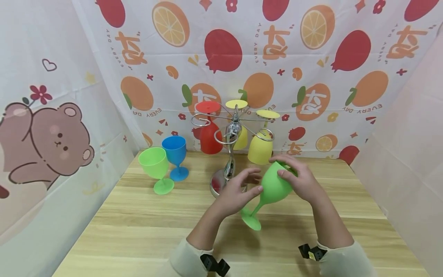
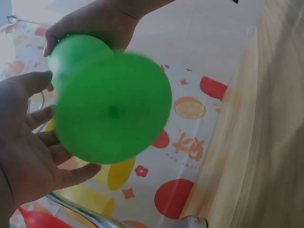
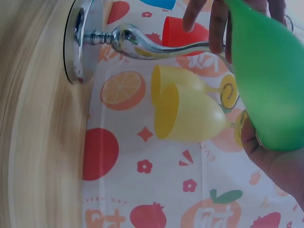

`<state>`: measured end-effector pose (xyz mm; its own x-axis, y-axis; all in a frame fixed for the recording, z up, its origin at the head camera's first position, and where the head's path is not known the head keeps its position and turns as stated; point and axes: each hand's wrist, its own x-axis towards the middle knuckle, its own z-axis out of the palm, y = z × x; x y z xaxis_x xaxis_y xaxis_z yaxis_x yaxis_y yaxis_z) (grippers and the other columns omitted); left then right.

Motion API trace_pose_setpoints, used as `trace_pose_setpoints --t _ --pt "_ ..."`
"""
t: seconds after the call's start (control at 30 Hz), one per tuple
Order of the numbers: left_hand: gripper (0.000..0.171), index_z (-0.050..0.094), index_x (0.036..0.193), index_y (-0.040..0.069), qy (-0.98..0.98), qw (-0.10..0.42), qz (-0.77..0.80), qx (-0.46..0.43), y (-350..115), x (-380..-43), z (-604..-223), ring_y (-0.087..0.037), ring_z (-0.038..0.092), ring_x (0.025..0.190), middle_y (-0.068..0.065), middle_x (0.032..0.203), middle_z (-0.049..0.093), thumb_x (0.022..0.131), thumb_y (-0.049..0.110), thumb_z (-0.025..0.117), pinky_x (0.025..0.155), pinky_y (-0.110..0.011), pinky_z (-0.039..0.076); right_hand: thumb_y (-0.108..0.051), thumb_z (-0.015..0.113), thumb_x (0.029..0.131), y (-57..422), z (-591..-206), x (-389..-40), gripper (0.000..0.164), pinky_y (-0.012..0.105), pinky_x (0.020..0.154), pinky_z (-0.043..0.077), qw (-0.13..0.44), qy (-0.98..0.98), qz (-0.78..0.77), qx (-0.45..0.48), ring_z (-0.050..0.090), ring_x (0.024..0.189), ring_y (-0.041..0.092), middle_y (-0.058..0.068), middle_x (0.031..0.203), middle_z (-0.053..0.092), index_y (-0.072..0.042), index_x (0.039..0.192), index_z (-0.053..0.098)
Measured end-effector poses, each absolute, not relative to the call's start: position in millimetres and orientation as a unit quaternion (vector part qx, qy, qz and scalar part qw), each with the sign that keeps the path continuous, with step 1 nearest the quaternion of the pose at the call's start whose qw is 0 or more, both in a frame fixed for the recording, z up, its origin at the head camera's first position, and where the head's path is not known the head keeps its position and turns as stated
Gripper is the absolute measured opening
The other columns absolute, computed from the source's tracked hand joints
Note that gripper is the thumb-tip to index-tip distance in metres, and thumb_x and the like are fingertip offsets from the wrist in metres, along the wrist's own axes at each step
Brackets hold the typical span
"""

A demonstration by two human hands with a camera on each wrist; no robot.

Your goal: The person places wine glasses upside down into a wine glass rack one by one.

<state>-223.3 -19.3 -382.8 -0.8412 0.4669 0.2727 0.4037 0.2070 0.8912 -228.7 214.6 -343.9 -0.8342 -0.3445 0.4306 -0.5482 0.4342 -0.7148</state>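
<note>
A green goblet (image 1: 275,186) hangs tilted above the table, its foot down toward the person and its rim up to the right. My right hand (image 1: 302,179) grips the bowl near the rim, thumb on the near side. On the other side, my left hand (image 1: 238,192) has its fingers spread, with the thumb tip right at the bowl. In the left wrist view the round foot (image 2: 114,109) covers much of the goblet. Behind the hands stands a chrome goblet rack (image 1: 231,157) with a red goblet (image 1: 210,138) and two yellow goblets (image 1: 260,148) hanging upside down.
To the left of the rack, a light green goblet (image 1: 154,163) and a blue goblet (image 1: 174,150) stand upright on the wooden table (image 1: 138,238). A fruit-print cloth (image 1: 256,57) hangs behind the table, with pale cloths at both sides. Curled wire arms (image 1: 225,137) stick out from the rack.
</note>
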Motion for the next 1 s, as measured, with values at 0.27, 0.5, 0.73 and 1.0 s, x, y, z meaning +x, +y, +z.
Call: trace_pose_setpoints --t 0.27,0.5,0.73,1.0 --pt "0.044 0.053 0.137 0.020 0.726 0.090 0.611 0.303 -21.4 -222.0 -381.9 -0.021 0.065 0.112 -0.007 0.131 0.062 0.095 0.025 0.066 0.093 -0.033 0.054 -0.015 0.050 0.095 210.6 -348.6 -227.7 0.034 0.032 0.069 0.056 0.072 -0.795 0.533 0.282 0.061 0.094 0.016 0.013 0.121 0.063 -0.011 0.125 0.064" --pt "0.046 0.052 0.138 0.013 0.663 0.120 0.667 0.319 -25.6 -224.8 -381.3 -0.029 0.066 0.113 -0.014 0.139 0.054 0.095 0.018 0.066 0.091 -0.036 0.056 -0.018 0.042 0.094 203.9 -353.2 -230.0 0.039 0.034 0.073 0.057 0.041 -0.727 0.621 0.290 0.062 0.098 0.019 0.007 0.120 0.063 -0.002 0.125 0.060" --pt "0.049 0.051 0.140 0.015 0.643 0.129 0.683 0.321 -31.2 -227.6 -379.8 -0.028 0.065 0.112 -0.011 0.141 0.052 0.096 0.028 0.065 0.089 -0.041 0.057 -0.015 0.033 0.096 199.2 -360.1 -231.1 0.041 0.034 0.082 0.057 0.002 -0.626 0.718 0.303 0.064 0.105 0.019 0.005 0.124 0.063 -0.012 0.127 0.059" --pt "0.047 0.052 0.140 0.012 0.610 0.130 0.712 0.323 -32.3 -227.8 -378.8 -0.025 0.065 0.105 -0.011 0.141 0.052 0.097 0.027 0.063 0.089 -0.041 0.057 -0.020 0.028 0.101 191.7 -362.4 -228.9 0.039 0.037 0.083 0.058 -0.006 -0.561 0.778 0.282 0.066 0.105 0.020 0.007 0.124 0.060 -0.013 0.128 0.055"
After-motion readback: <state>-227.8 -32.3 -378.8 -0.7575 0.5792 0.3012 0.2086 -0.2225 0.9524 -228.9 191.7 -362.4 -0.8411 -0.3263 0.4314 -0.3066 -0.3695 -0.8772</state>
